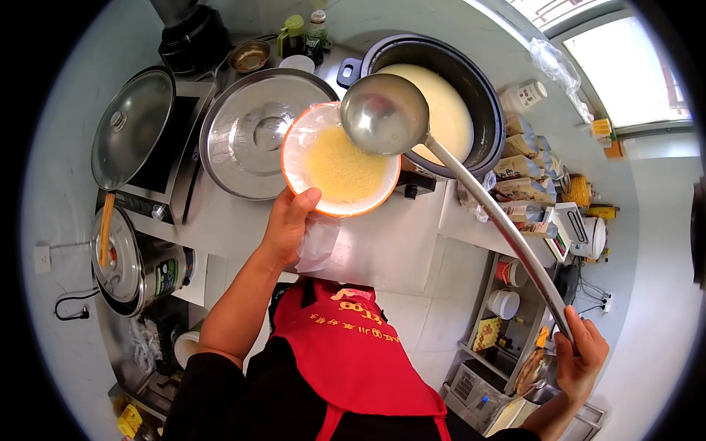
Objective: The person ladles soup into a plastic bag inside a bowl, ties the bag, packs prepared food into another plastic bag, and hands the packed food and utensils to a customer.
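My left hand grips the near rim of a white bowl with an orange edge. Clear plastic film lines the bowl and hangs down below my fingers. Pale yellow, grainy-looking food lies inside. With my right hand I hold the far end of a long metal ladle. Its round head is over the right side of the bowl, between it and a large black pot. Creamy, pale liquid fills much of that pot. Whether the ladle touches the bowl I cannot tell.
Left of the bowl lies a large round metal lid or tray. A glass-lidded pan sits on a cooktop further left. Behind are bottles and a small metal bowl. Several packets line the right wall.
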The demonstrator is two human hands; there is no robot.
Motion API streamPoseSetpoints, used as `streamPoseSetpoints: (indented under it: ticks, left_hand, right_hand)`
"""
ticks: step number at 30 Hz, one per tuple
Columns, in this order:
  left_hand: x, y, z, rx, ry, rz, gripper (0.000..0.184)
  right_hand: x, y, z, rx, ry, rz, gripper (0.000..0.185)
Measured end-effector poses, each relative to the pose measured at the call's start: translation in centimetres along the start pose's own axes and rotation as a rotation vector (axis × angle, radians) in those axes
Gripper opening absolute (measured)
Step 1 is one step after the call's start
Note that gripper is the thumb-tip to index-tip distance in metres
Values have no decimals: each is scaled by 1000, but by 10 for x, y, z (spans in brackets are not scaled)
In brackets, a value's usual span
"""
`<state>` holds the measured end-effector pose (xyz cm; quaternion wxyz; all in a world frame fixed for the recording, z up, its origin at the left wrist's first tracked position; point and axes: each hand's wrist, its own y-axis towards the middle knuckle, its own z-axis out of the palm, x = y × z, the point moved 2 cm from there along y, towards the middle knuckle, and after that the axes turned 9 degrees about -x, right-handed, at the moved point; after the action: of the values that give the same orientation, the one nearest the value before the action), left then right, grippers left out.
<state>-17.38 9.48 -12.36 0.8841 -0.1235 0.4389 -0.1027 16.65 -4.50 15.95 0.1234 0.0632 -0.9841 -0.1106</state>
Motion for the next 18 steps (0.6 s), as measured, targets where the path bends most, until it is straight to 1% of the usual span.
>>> streamPoseSetpoints:
  ticks: [6,9,11,14,17,18]
  left_hand:
    - [-6,-5,-10,9,9,24,56]
    - [-8,-10,-14,-32,23,35,56]
    - [-8,-12,-19,-26,-37,9,51]
    - [-9,-16,-24,-20,-45,3,50]
    - [-12,-24,-27,-25,-66,15,50]
    - [-11,-27,-30,-28,-66,25,50]
  right_hand:
    - [12,0,0,-21,-24,-47,51]
    - [21,-1,-1,-28,-38,-63,51]
    - [26,-1,-2,-35,-41,-71,51]
    - [33,-2,-3,-22,-53,-96,52]
    - [38,-3,-4,-4,-51,-76,51]
    - [39,-3,-4,20,-2,-8,51]
